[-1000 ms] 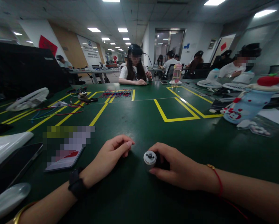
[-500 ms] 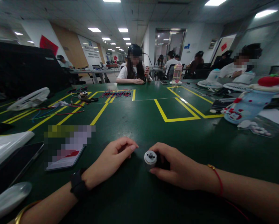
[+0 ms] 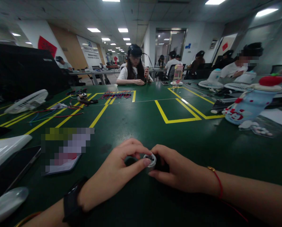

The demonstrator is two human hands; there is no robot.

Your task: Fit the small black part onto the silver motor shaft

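A small silver electric motor (image 3: 153,162) stands upright at the front of the green table (image 3: 131,121), its round end facing up. My right hand (image 3: 176,165) grips its side between thumb and fingers. From the left, my left hand (image 3: 122,164) reaches to the top of the motor, thumb and index finger closing in a pinch over the end where the shaft sits. Those fingertips partly cover the shaft and the end face. The lower part of the motor is in shadow.
At left lie a phone-like slab (image 3: 67,165), a white mouse (image 3: 7,203), loose wires (image 3: 67,116) and a white fan (image 3: 27,101). At right stand a blue bottle (image 3: 250,105) and a small bag (image 3: 261,129). A person (image 3: 134,67) sits opposite, beyond a wire bundle (image 3: 117,94).
My left hand has moved right and onto the top of the motor, its fingers now at the shaft end. My right hand keeps its grip in nearly the same place.
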